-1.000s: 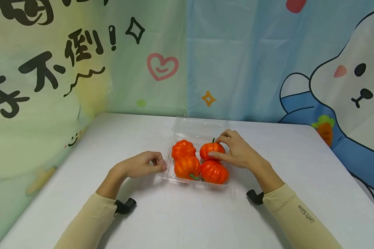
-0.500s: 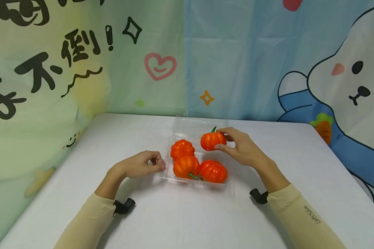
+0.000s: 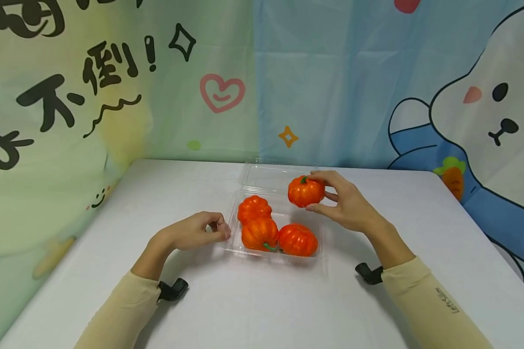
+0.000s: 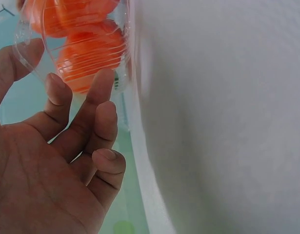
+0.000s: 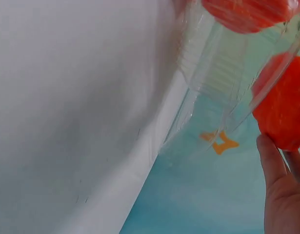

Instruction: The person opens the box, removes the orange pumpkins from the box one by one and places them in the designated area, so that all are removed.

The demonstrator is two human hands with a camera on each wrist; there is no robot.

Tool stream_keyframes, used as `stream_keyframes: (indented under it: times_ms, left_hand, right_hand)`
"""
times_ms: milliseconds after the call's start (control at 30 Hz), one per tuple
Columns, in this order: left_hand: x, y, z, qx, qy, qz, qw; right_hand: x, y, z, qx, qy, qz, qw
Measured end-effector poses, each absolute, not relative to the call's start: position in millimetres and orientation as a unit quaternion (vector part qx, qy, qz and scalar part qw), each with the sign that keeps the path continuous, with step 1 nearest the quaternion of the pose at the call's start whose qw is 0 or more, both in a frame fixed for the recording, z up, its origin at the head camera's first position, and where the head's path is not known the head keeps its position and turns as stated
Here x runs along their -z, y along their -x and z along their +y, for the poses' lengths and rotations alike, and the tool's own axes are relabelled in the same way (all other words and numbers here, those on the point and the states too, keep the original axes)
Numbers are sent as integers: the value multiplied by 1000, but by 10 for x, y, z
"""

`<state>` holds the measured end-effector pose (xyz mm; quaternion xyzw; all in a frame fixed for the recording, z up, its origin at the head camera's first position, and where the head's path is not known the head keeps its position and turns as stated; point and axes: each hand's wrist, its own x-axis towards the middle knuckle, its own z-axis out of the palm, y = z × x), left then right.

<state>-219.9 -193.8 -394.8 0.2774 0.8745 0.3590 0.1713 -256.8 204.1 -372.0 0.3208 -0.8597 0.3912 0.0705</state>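
Note:
In the head view my right hand [image 3: 349, 201] grips a small shiny orange pumpkin [image 3: 304, 191] with a green stem, its thumb and fingers on the right side. The pumpkin is above the far right part of a clear plastic clamshell box [image 3: 284, 213]. Three more pumpkins sit inside: one at the back left [image 3: 254, 208], one at the front left [image 3: 259, 233] and one at the front right [image 3: 298, 239]. My left hand [image 3: 198, 230] holds the box's left rim with thumb and index fingertips; in the left wrist view its other fingers [image 4: 103, 122] bend loosely beside the ribbed wall.
The box's lid [image 3: 275, 177] lies opened back toward the table's far edge. A white-covered table [image 3: 262, 305] spreads around the box. Behind it hangs a printed cloth backdrop [image 3: 314, 82]. Black wrist cameras [image 3: 173, 290] sit on both sleeves.
My right hand has lifted the pumpkin out of the box's back right part, moving it up, away and slightly right; it has tilted too. The left hand stays at the rim.

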Motion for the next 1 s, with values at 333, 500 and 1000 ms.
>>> stream_keyframes:
  times_ms: [333,500,1000]
  left_hand:
    - [3956,2191,-1941,-362,-270,875,175]
    - [3955,2202,-1942,-360,-268,876,177]
    - [3968,2225,-1961,-366,-276,871,179]
  right_hand:
    - [3788,2651,2327,-373,-297,-869,130]
    - [3848,2701,2506,-369,-272,-877,145]
    - [3971,2890,2978,-349,-191,-909,124]
